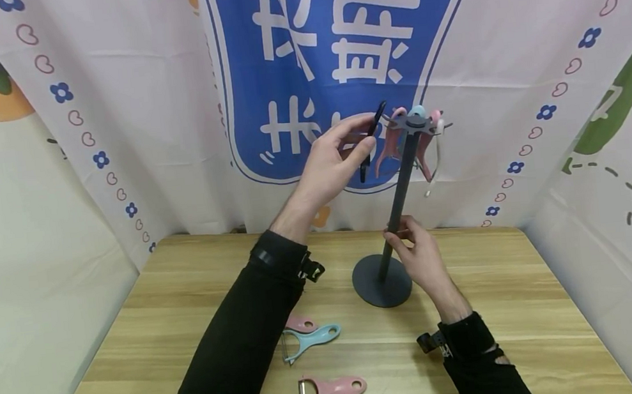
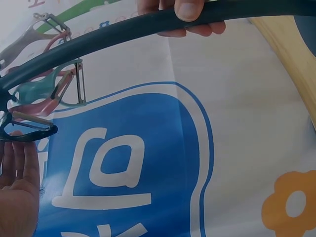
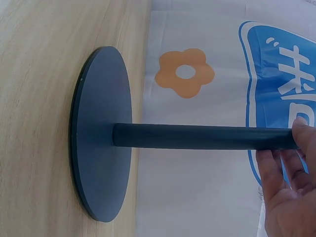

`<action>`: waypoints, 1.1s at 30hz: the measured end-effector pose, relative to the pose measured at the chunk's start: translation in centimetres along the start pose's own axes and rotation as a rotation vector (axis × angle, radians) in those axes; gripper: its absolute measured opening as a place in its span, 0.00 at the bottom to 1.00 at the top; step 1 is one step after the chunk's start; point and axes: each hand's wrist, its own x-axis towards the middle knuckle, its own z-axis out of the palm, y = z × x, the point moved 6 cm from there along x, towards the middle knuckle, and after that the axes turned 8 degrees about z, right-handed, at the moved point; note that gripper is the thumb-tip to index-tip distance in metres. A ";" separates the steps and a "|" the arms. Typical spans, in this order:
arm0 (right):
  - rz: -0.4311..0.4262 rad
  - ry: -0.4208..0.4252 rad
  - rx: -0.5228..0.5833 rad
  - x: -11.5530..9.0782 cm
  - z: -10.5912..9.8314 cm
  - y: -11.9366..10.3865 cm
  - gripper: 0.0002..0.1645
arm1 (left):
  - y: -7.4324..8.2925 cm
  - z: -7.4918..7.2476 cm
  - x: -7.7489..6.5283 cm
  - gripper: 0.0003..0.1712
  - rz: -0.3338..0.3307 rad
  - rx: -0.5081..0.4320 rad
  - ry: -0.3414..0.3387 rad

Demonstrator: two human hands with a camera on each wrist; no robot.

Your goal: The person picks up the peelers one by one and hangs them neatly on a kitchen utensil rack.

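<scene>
My left hand [image 1: 335, 156] pinches a black peeler [image 1: 372, 143] between thumb and fingers, just left of the hooked top of a dark stand [image 1: 399, 194]. Lower down, my right hand [image 1: 419, 253] holds the stand's pole between thumb and fingers. Several peelers, pink, light blue and white, hang from the stand's hooks, among them a teal one [image 2: 39, 89] in the left wrist view. That view also shows the black peeler's head [image 2: 29, 132] close to the hooks; whether it touches one, I cannot tell. The stand's round base [image 3: 101, 133] sits on the table, seen in the right wrist view.
On the wooden table [image 1: 187, 287] lie a pink peeler [image 1: 336, 387] at the front, a light blue peeler [image 1: 316, 338] behind it, and another pink peeler [image 1: 303, 323] partly hidden by my left sleeve. Printed cloth [image 1: 166, 142] hangs behind and along both sides.
</scene>
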 end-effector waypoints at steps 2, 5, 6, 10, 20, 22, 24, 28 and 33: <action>0.003 -0.001 -0.003 0.0 0.0 0.0 0.18 | -0.1 0.0 0.0 0.26 0.002 -0.003 0.003; 0.008 -0.005 -0.004 0.0 0.0 0.1 0.18 | -0.1 0.1 0.1 0.26 0.008 -0.002 0.001; 0.009 -0.007 -0.003 0.0 -0.1 0.1 0.18 | -0.2 0.1 0.0 0.26 0.011 -0.003 0.000; 0.011 -0.009 -0.003 0.0 -0.1 0.1 0.17 | -0.3 0.3 0.0 0.25 0.020 0.000 -0.008; -0.008 0.003 -0.018 0.0 -0.1 0.0 0.17 | -3.5 1.1 0.3 0.26 0.034 0.010 -0.034; -0.010 0.003 -0.019 0.0 -0.1 0.0 0.18 | -3.5 1.2 0.2 0.26 0.017 0.013 -0.031; -0.010 0.003 -0.018 0.0 -0.1 0.0 0.19 | -3.7 1.3 0.2 0.27 0.011 0.011 -0.029; -0.007 0.002 -0.015 0.1 -0.1 0.0 0.18 | -4.3 1.5 0.2 0.28 0.013 -0.007 -0.033; -0.002 0.002 -0.019 0.0 -0.1 0.1 0.16 | -4.9 1.8 0.0 0.29 -0.011 -0.033 -0.052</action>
